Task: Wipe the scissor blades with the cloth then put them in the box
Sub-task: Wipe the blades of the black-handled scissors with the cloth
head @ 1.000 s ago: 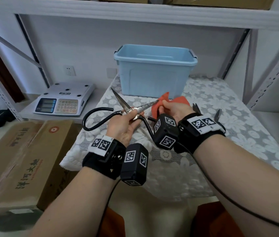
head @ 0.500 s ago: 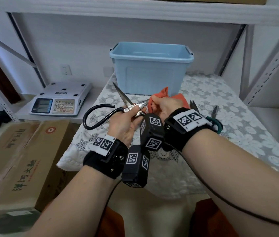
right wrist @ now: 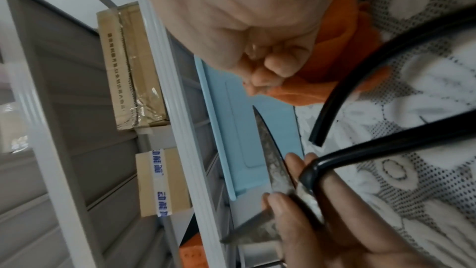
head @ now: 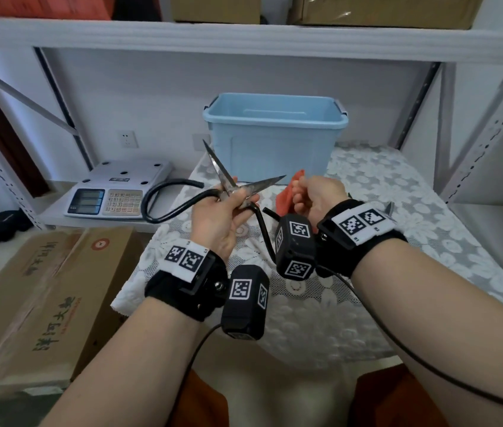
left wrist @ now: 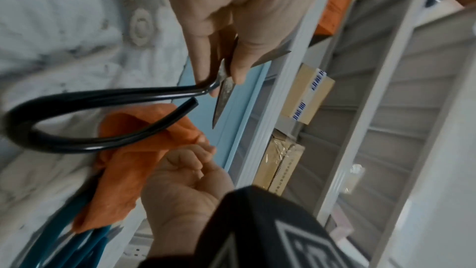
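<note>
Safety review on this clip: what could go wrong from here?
1. The left hand grips the scissors at the pivot, fingers against bare open blades; a slip could cut.
2. The right hand holds the cloth beside a blade tip; wiping toward it risks a jab.

Box (head: 274, 140) sits at back of the table (head: 398, 211), against the wall. Scissors (head: 237, 189) are held in the left hand (head: 216, 220) above the table's front-left, in front of the box, blades apart. Right hand (head: 321, 195) is just right of them, gripping the cloth (head: 287, 192), clear of the blades. Scale (head: 117, 189) lies left of the table, carton (head: 37, 297) in front of it, lower. Shelf (head: 244, 35) overhead.
</note>
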